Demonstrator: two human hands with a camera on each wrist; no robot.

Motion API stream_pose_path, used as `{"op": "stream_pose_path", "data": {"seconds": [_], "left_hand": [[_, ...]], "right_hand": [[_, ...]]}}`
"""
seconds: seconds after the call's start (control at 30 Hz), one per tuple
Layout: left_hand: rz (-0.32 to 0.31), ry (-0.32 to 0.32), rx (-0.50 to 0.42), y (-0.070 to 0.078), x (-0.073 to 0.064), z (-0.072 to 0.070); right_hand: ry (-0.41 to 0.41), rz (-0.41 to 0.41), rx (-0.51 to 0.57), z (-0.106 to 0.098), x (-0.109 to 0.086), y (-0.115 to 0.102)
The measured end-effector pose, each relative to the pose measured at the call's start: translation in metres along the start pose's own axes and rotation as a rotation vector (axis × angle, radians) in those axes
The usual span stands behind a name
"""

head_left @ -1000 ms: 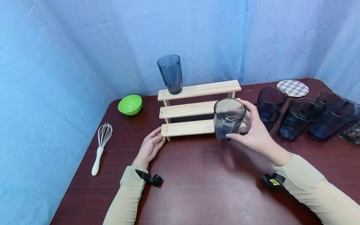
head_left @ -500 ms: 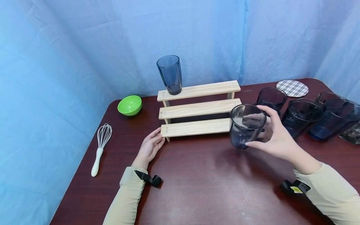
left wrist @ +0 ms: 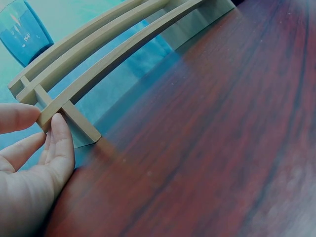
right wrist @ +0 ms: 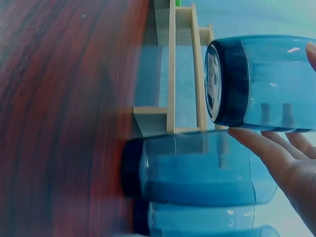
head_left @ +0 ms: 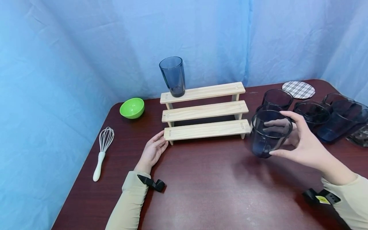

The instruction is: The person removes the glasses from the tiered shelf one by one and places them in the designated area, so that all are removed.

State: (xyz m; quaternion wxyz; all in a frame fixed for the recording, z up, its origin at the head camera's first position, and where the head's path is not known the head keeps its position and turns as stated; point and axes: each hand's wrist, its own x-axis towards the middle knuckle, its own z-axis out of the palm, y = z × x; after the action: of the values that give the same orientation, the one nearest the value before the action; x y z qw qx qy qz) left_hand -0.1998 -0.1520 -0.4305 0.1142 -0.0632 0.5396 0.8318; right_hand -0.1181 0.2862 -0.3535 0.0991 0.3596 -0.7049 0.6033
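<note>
My right hand point(head_left: 304, 147) grips a dark blue-grey drinking glass point(head_left: 268, 137) between thumb and fingers, right of the shelf's front end. In the right wrist view the held glass point(right wrist: 266, 84) is clear of the table, its labelled base showing. At the left, my left hand point(head_left: 153, 150) holds the end of the lowest plank of a three-step wooden shelf point(head_left: 207, 130). The left wrist view shows those fingers point(left wrist: 61, 136) at the plank's corner, one beneath it. Another tall blue glass point(head_left: 173, 76) stands upright on the top step's left end.
Several dark glasses point(head_left: 311, 111) stand on the right of the brown table point(head_left: 207, 185), partly behind my right hand. A checked round coaster point(head_left: 299, 89) lies behind them. On the left are a green bowl point(head_left: 132, 108) and a white-handled whisk point(head_left: 99, 166). Blue curtains hang behind.
My right hand has moved right and toward me with the glass, away from the shelf's front and toward the other glasses. The left hand has stayed on the shelf's end.
</note>
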Motion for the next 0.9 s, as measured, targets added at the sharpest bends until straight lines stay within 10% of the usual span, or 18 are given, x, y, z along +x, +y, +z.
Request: {"op": "stream_pose_path", "data": {"seconds": [0.27, 0.5, 0.9], "left_hand": [[0.009, -0.005, -0.003, 0.000, 0.000, -0.001], [0.012, -0.011, -0.010, 0.001, 0.000, 0.001], [0.010, -0.003, -0.010, -0.001, -0.001, 0.000]], "right_hand": [[-0.017, -0.038, 0.137, -0.019, -0.012, 0.002], [0.026, 0.084, -0.123, -0.040, -0.031, -0.003], [0.050, 0.147, -0.073, -0.077, -0.071, 0.011]]}}
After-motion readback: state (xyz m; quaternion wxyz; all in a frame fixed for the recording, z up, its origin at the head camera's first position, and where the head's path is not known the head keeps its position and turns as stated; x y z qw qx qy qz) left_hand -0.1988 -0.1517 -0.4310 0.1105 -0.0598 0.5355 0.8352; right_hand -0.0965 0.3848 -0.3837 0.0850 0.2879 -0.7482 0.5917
